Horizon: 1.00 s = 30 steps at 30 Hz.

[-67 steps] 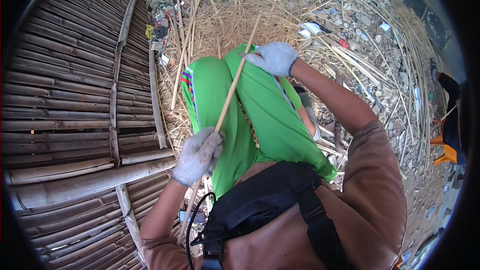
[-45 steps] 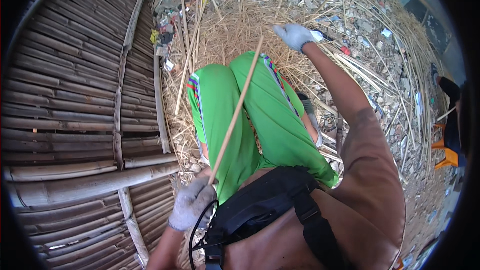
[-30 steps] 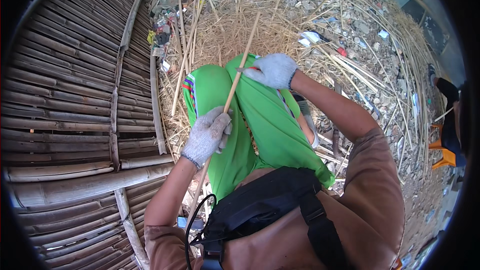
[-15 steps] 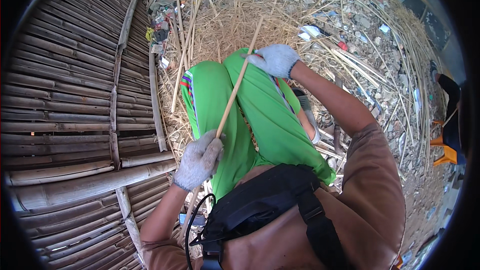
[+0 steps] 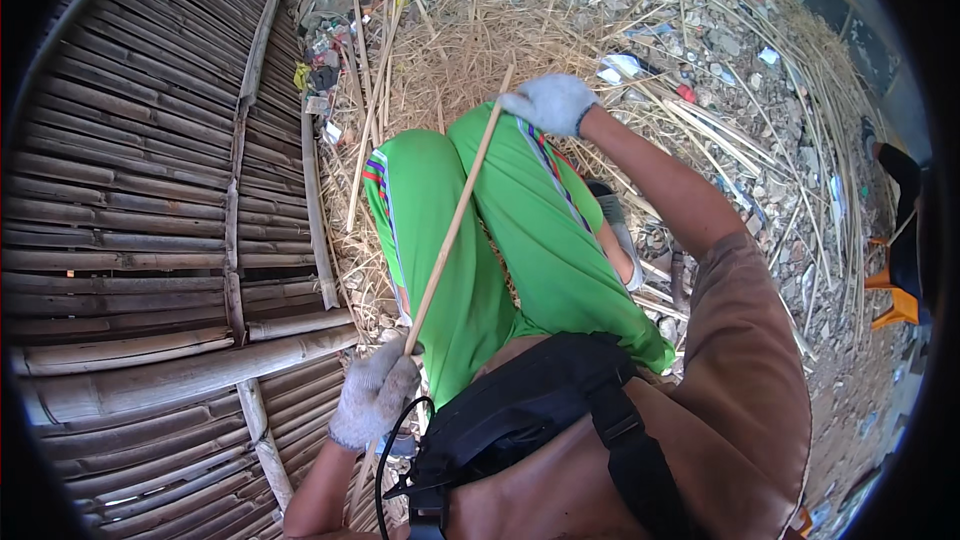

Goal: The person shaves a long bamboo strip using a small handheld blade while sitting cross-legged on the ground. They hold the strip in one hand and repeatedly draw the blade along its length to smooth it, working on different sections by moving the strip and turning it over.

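A long, thin bamboo strip (image 5: 455, 225) slants across my lap, its far end just past my knees. My left hand (image 5: 372, 395), in a whitish knitted glove, is closed round the strip low at the left, beside my hip. Further along, my right hand (image 5: 552, 105), gloved the same way, pinches the strip close to its far tip, above the right knee. The tail of the strip seems to run on below my left hand, partly hidden by the glove and arm. Green trousers (image 5: 540, 250) cover my bent legs under the strip.
A bamboo slat wall or platform (image 5: 130, 180) stands close on the left. Straw-like shavings (image 5: 490, 25) and rubble cover the ground ahead. Several pale strips (image 5: 715, 130) lie at the right. A black bag (image 5: 530, 380) rests against my waist. An orange stool (image 5: 895, 300) is beside a partly visible person.
My left hand has drawn back toward my hip with the strip, whose far tip is now nearer my right hand. The right hand has shifted only slightly.
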### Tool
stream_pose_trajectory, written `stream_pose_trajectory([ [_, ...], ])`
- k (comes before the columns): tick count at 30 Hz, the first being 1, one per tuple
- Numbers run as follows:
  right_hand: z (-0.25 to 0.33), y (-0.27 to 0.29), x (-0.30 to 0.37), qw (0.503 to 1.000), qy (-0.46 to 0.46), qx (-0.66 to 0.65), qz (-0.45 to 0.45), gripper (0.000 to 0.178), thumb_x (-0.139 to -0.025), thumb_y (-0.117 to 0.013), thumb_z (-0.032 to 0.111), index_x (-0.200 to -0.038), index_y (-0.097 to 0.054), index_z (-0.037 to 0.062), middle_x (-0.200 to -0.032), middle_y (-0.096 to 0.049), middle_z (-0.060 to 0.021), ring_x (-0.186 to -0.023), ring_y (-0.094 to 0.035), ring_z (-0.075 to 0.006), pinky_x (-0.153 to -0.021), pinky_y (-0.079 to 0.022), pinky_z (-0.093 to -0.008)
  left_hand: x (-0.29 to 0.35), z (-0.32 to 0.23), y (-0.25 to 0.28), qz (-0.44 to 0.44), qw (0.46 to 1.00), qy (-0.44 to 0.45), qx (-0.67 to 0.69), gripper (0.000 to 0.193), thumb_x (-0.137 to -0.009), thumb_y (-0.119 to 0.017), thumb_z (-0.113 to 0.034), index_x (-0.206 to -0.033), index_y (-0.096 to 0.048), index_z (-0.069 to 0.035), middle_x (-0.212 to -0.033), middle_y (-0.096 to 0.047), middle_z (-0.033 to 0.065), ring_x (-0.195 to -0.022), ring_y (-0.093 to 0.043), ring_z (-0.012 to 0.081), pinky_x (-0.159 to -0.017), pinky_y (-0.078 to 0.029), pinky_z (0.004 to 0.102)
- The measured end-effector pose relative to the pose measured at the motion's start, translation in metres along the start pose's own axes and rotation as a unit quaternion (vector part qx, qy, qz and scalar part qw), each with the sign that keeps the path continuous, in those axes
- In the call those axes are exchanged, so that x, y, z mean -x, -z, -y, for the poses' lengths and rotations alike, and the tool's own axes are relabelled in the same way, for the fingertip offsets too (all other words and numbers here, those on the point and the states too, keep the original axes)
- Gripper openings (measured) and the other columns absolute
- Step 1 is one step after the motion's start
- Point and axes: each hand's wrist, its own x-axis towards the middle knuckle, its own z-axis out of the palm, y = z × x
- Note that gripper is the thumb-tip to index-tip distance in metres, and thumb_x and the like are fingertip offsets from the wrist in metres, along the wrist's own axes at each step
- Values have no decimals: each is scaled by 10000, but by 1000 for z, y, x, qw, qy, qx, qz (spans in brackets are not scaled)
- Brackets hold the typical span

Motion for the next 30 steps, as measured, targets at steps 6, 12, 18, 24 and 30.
stream_pose_trajectory([
  [6,-32,-8,-31,999,-10,10,-37,812,-1097,-324,775,-1260,-830,162,-1203,-806,-228,-1145,-764,-435,-1019,-585,-560,11,4,2,24,999,44,21,534,-1165,-573,-439,-1336,-644,62,-848,-638,21,-752,-622,114,-671,-515,298],
  [12,-112,-5,-53,990,-120,2,-68,838,-1096,-345,781,-1229,-827,110,-1198,-800,-254,-1138,-755,-465,-1024,-579,-549,31,16,-5,35,949,154,271,468,-1155,-659,-311,-1468,-555,21,-845,-603,-9,-676,-589,46,-561,-458,196],
  [18,-14,1,-2,996,-28,-56,-61,831,-1089,-344,781,-1182,-839,120,-1183,-805,-245,-1132,-764,-445,-1019,-583,-552,-2,7,-11,54,964,99,241,503,-1180,-592,-332,-1501,-557,55,-908,-686,24,-607,-627,59,-519,-481,208],
  [24,19,-4,32,1000,28,-5,-3,831,-1098,-336,773,-1094,-851,121,-1077,-812,-245,-1034,-782,-462,-949,-615,-577,-68,-48,-18,37,989,77,122,444,-1150,-524,-236,-1490,-590,43,-869,-691,34,-566,-611,86,-512,-519,261],
  [30,50,11,64,998,36,13,42,873,-1084,-319,811,-1082,-848,117,-1057,-806,-255,-982,-785,-469,-910,-620,-586,-108,-58,-25,12,997,47,65,439,-1138,-500,-206,-1495,-591,32,-863,-692,35,-539,-609,107,-505,-533,284],
])
